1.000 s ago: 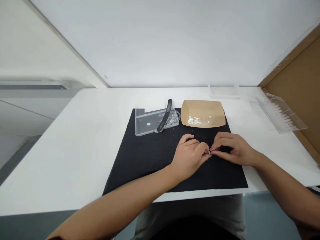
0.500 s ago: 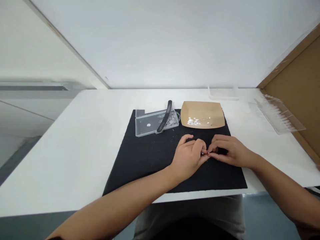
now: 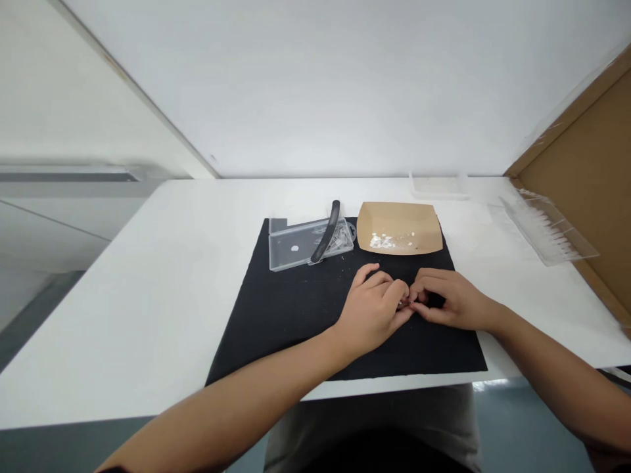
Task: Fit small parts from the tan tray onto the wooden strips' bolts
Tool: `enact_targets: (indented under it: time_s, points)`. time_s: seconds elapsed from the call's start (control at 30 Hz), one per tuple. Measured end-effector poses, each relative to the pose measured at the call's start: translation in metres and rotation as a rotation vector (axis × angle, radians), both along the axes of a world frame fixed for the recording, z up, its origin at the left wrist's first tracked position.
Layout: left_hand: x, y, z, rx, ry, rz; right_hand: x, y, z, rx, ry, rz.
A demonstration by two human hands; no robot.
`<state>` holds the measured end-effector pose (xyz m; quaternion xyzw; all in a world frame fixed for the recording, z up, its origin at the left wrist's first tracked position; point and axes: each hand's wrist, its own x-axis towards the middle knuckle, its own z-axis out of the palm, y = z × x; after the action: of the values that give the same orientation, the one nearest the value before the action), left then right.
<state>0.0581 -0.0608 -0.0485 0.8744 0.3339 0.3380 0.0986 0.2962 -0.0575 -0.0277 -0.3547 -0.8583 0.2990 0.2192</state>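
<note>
White bit [image 3: 400, 304] at left fingers [image 3: 397, 290] (long axis unclear).

Right hand [image 3: 451, 299] shifted slightly left, in closer to left hand [image 3: 371, 310]. White piece [image 3: 411, 302] between them, clear 1 s ago, now barely shows. Tabletop [image 3: 162, 295] slightly lower in frame.

plain work corner: white table [image 3: 148, 302], black mat [image 3: 276, 309], cardboard tray [image 3: 404, 220].

White table [image 3: 118, 309] with a black mat [image 3: 280, 309], clear tray [image 3: 438, 196] and clear rack of pale pieces [image 3: 545, 230] on it.
</note>
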Motion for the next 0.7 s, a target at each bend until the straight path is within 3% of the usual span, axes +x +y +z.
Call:
enact_targets:
  time_s: [0.37,0.7]
  points:
    - [-0.019,0.018,0.006,-0.081,0.100,-0.041,0.009,0.005,-0.001,-0.062,0.075,0.094]
    - [-0.017,0.019,0.005,-0.164,0.163,-0.046,0.005,0.006,-0.003,-0.111,0.031,0.033]
